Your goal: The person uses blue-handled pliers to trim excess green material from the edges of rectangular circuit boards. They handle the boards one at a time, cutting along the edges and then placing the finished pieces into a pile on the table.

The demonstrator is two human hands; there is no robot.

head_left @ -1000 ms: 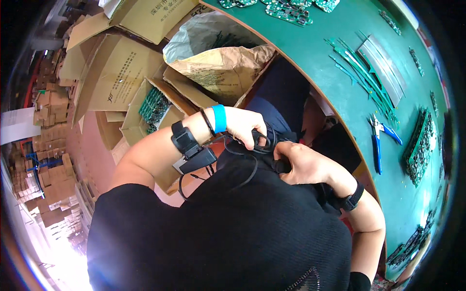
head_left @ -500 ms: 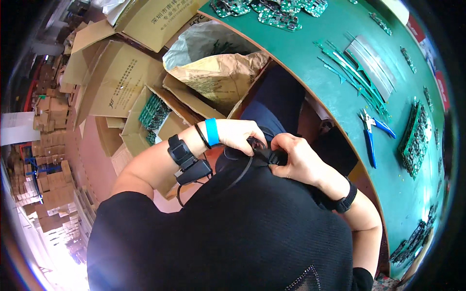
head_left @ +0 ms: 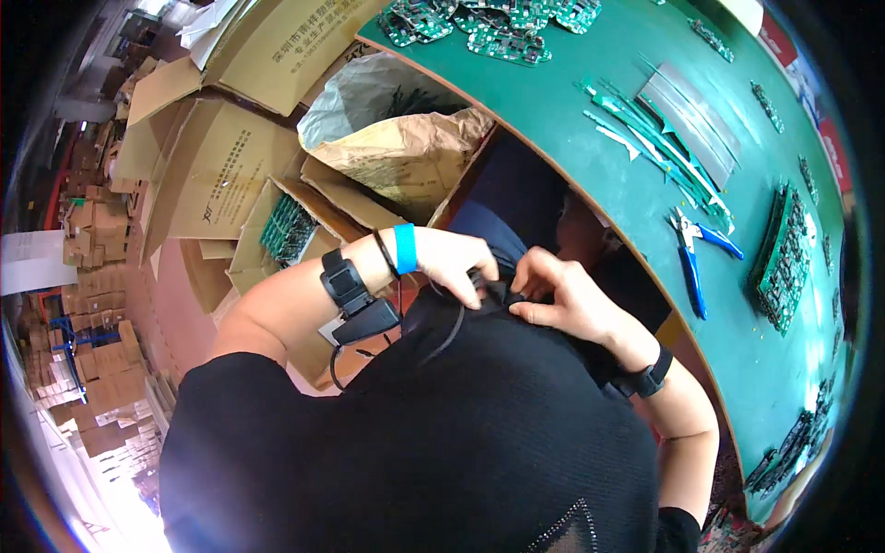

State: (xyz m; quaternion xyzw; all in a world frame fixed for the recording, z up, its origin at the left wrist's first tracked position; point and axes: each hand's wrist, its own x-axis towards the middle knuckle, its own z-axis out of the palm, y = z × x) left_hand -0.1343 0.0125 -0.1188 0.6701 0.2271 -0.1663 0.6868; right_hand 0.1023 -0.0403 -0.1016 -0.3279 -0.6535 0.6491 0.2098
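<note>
At my waist, my left hand point(head_left: 458, 264) and my right hand point(head_left: 570, 302) work close together over the lower front of my black top point(head_left: 498, 387). The left fingers curl round a small dark item, mostly hidden by the hand. My right thumb and fingers pinch dark material just beside it; I cannot tell whether that is cloth or a separate piece. A thin black cable point(head_left: 452, 334) loops down from the left hand across the top. On my left forearm a black strapped device point(head_left: 367, 323) and a blue wristband point(head_left: 405, 249) show; a black band point(head_left: 655, 373) circles my right wrist.
The green table point(head_left: 636, 240) curves along my right, bearing blue-handled cutters point(head_left: 693, 267), a stack of circuit boards point(head_left: 782, 263), green strips point(head_left: 659, 152) and a metal plate point(head_left: 687, 120). Left stand open cardboard boxes point(head_left: 217, 175) and a paper sack point(head_left: 406, 157).
The view has shifted slightly, so the table and tools sit a little further left. Both hands stay at the waist; the left fingers have lowered and the dark item shows less.
</note>
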